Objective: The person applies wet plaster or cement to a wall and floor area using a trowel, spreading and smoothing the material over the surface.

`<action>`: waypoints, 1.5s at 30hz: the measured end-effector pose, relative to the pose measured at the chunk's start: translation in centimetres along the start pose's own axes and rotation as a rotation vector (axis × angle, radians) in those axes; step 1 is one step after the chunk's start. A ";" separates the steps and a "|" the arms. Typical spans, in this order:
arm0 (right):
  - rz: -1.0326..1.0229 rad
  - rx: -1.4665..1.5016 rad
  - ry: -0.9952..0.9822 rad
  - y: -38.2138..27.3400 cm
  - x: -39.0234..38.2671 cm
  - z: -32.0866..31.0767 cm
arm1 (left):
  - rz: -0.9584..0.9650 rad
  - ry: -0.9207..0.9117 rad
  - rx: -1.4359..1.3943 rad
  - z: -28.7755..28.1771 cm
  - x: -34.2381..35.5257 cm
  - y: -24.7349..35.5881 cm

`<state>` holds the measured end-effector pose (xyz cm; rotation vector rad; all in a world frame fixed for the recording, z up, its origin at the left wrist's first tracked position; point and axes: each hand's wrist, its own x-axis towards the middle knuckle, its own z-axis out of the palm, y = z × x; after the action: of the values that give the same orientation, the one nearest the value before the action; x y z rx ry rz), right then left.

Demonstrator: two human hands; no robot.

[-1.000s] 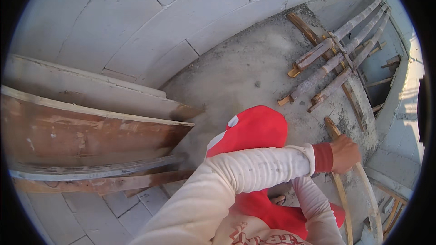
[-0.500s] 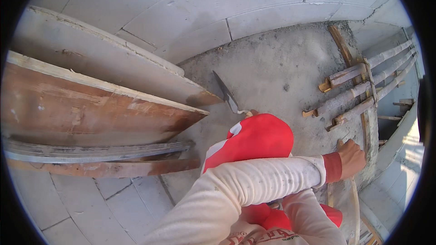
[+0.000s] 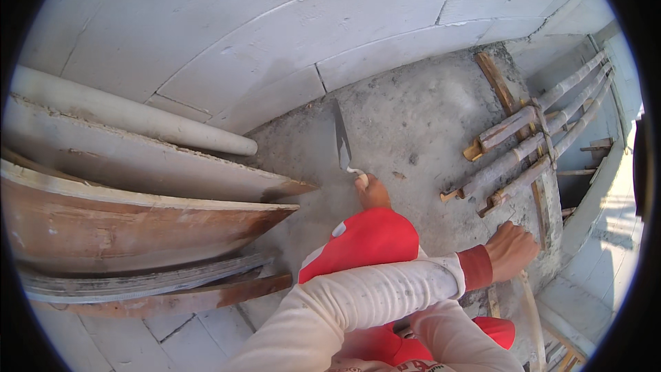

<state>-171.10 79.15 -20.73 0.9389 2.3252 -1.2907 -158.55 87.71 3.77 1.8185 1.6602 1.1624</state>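
My left hand (image 3: 511, 251), its arm crossed over to the right, is closed on the upper part of a pale wooden batten (image 3: 527, 296) on the concrete. My right hand (image 3: 374, 193) reaches out from beneath that arm, past my red-clad knee (image 3: 375, 238), fingers wrapped round the handle of a pointed metal trowel (image 3: 341, 139). The blade lies over the grey concrete floor (image 3: 420, 89), its tip near the foot of the block wall (image 3: 237, 41).
At left, plywood boards (image 3: 138, 227), a pale pipe (image 3: 138, 110) and long strips (image 3: 144, 282) lean together. At upper right, three bamboo poles (image 3: 564, 100) rest across timber pieces (image 3: 492, 72), beside a dark opening (image 3: 575, 189) in the floor.
The trowel and my right hand have come out from behind my knee and moved forward toward the wall. My left hand stays on the batten; the view has shifted.
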 end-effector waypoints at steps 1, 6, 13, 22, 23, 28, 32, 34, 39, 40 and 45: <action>0.017 0.043 0.038 -0.1 1.0 0.5 | -0.008 0.006 -0.003 -0.2 -0.4 -0.4; 0.129 0.400 0.470 9.1 -1.7 -0.4 | 0.040 -0.118 -0.092 -1.3 1.3 -0.2; 0.172 0.429 0.403 3.8 -0.8 1.5 | 0.037 -0.090 -0.058 -1.5 0.5 -0.8; 0.316 0.810 0.561 6.2 -1.9 0.2 | 0.025 -0.136 -0.066 -2.8 -1.1 -1.6; 0.291 0.824 0.591 7.0 -3.9 1.5 | 0.008 -0.135 -0.044 -3.1 -1.1 -2.1; 0.363 0.626 0.916 10.1 -2.6 2.9 | 0.053 -0.073 -0.105 -3.0 0.5 -0.1; 0.082 0.704 0.899 4.6 7.5 -2.0 | 0.053 0.016 -0.183 -4.9 0.4 0.9; 0.155 0.798 0.852 2.5 11.4 -5.6 | 0.031 0.023 -0.171 -5.7 0.3 0.4; 0.182 1.019 0.816 3.7 16.0 -14.3 | 0.040 0.169 -0.190 -6.8 -0.2 0.6; 0.237 1.048 0.864 6.3 16.5 -17.1 | 0.078 0.211 -0.220 -6.8 0.4 1.5; 0.468 1.206 1.054 8.3 14.5 -18.4 | 0.119 0.302 -0.207 -7.0 1.4 1.0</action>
<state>-175.41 103.44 -24.11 2.8425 1.2884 -2.2852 -163.56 87.23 8.91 1.6961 1.5306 1.6640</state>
